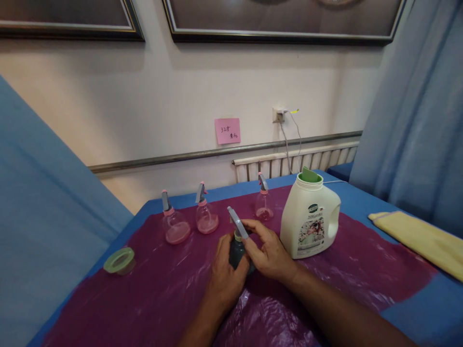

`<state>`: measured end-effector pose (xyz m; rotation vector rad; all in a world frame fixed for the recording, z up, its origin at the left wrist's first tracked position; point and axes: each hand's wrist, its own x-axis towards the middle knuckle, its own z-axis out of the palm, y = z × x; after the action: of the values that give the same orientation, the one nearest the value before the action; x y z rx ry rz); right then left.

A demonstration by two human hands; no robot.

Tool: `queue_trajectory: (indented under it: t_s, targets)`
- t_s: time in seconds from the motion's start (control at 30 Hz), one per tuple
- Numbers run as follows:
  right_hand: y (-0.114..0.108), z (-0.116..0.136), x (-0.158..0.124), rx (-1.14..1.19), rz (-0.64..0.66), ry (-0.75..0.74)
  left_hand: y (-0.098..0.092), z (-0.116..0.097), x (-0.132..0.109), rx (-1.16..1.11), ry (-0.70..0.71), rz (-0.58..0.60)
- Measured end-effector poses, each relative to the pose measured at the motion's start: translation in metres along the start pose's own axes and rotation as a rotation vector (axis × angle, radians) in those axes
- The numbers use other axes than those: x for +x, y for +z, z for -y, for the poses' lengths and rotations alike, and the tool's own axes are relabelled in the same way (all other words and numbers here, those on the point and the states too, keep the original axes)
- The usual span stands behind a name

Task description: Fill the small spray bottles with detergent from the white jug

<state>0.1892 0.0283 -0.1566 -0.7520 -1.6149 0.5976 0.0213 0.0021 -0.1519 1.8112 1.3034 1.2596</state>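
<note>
A dark spray bottle (237, 254) stands close in front of me, its body partly covered by my fingers. My left hand (226, 270) is wrapped round that body. With its fingers closed about the grey spray head (237, 224), my right hand (269, 248) grips the top of the same bottle. Behind stand three clear spray bottles holding pink liquid: one at left (176, 229), one beside it (207, 218) and one farther right (264, 206). To the right of my hands is a large cream jug (309, 217) with its mouth uncovered and something green inside the opening.
A green-rimmed lid or cap (119, 260) lies at the left on the purple plastic sheet (162, 294). A folded yellow cloth (419, 238) is on the blue table cover at right. Blue curtains (415, 120) hang on both sides, and a radiator (296, 160) runs along the wall.
</note>
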Motion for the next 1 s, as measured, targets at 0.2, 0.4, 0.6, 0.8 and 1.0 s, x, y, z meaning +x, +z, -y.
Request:
queue_trajectory:
  t_s: [0.2,0.4,0.6,0.8,1.0]
  targets:
    - [0.0009,-0.0002,-0.0011,-0.021,-0.007,-0.012,0.0024,0.0024,-0.0008,-0.016,-0.028,0.0]
    - [0.0002,0.0007,-0.001,-0.044,-0.012,-0.023,0.0033,0.0035,0.0,-0.032,0.001,-0.011]
    - [-0.0006,0.0016,-0.0008,-0.047,-0.003,-0.02,0.0046,0.0072,-0.0011,-0.03,-0.001,-0.004]
    - [-0.0001,0.0005,-0.0014,-0.055,-0.003,-0.027,0.0034,0.0047,-0.0014,-0.022,-0.013,-0.004]
    - [0.0007,0.0013,-0.0014,-0.068,-0.007,-0.023,0.0031,0.0059,-0.0014,-0.012,-0.022,-0.008]
